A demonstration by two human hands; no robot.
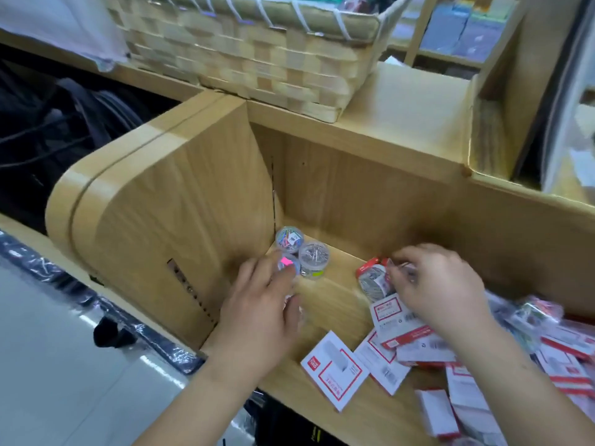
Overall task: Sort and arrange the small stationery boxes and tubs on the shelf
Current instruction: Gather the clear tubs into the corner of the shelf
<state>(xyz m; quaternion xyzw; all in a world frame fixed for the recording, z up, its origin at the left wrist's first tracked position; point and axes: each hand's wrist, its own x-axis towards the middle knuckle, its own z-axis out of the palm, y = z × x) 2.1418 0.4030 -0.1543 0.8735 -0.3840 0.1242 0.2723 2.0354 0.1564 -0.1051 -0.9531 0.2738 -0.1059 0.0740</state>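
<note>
Three small clear tubs stand together in the back left corner of the wooden shelf [325, 294]: one with coloured clips [289, 238], one with silver clips [311, 257], and one with a pink label [287, 264]. My left hand [262, 312] rests against the pink-label tub, its fingers curled around a small clear item that I cannot make out. My right hand [441, 286] pinches a clear packet edge above a red-topped pack of silver clips [375, 280]. White and red stationery boxes [335, 368] lie scattered across the shelf's front right.
The shelf's rounded wooden side panel [154, 207] walls in the left. A woven basket [257, 49] sits on the ledge above. More clip packets [531, 312] pile up at the far right. Dark wrapped goods [64, 288] lie on the lower left shelf.
</note>
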